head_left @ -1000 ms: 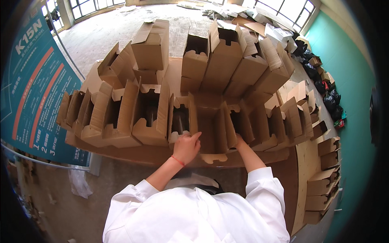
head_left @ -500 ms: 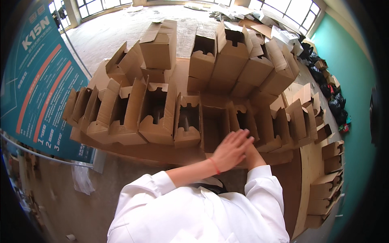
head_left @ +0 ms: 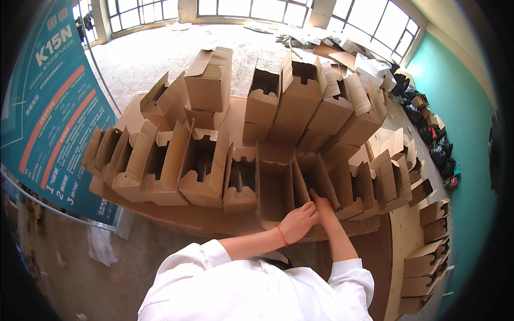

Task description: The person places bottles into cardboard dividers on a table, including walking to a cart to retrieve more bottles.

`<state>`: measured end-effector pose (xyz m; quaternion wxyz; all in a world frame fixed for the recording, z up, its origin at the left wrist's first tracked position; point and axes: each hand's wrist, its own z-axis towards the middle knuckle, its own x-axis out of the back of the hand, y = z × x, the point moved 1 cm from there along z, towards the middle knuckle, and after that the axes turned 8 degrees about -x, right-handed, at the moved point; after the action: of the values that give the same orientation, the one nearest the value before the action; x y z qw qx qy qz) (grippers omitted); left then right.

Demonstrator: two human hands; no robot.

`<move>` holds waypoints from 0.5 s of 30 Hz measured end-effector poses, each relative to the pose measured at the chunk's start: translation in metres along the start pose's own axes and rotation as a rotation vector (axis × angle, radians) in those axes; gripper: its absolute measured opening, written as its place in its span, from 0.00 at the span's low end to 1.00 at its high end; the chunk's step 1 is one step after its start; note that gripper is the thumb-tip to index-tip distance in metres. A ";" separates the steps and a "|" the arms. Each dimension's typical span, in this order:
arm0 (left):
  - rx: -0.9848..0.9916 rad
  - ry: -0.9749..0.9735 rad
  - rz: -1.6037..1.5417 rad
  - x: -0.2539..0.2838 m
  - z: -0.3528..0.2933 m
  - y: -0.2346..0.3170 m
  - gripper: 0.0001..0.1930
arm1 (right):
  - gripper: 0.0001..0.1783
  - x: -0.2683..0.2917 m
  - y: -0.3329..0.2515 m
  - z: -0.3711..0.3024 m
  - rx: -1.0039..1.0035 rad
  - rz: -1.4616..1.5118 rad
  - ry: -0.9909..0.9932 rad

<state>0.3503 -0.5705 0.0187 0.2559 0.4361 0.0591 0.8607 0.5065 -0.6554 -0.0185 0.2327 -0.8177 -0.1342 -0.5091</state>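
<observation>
A row of open brown cardboard boxes lies on a wooden table [head_left: 176, 216]. My left hand [head_left: 299, 220], with a red band on its wrist, curls its fingers over the front edge of one cardboard box [head_left: 313, 176] right of the row's middle. My right hand [head_left: 323, 205] sits right beside it, touching it and gripping the same box's flap; the left hand partly hides it. Just left of them, an open box [head_left: 274, 188] shows its empty inside. Both white sleeves come in from the lower edge.
A second row of taller boxes [head_left: 300, 96] stands behind the first. More boxes [head_left: 428, 257] are stacked along the right edge of the table. A teal banner [head_left: 48, 123] stands at the left. Dark bags [head_left: 436, 150] lie by the turquoise wall.
My left hand has moved right, from a box near the row's middle over to my right hand. The right hand has stayed at the same box.
</observation>
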 end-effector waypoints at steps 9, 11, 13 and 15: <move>0.108 -0.023 -0.042 0.003 0.000 0.004 0.11 | 0.25 0.027 -0.024 -0.065 0.243 0.196 0.517; 0.123 -0.003 -0.061 0.008 0.003 0.004 0.13 | 0.20 0.035 -0.021 -0.066 0.244 0.284 0.563; 0.131 -0.043 -0.062 0.008 0.000 0.002 0.15 | 0.15 0.046 -0.024 -0.075 0.262 0.371 0.634; 0.157 -0.050 -0.167 0.014 -0.003 0.003 0.17 | 0.14 0.069 -0.031 -0.095 0.242 0.464 0.682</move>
<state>0.3399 -0.5656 0.0283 0.2931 0.4698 0.1559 0.8180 0.4497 -0.6790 0.0859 0.4662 -0.5781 0.0792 -0.6649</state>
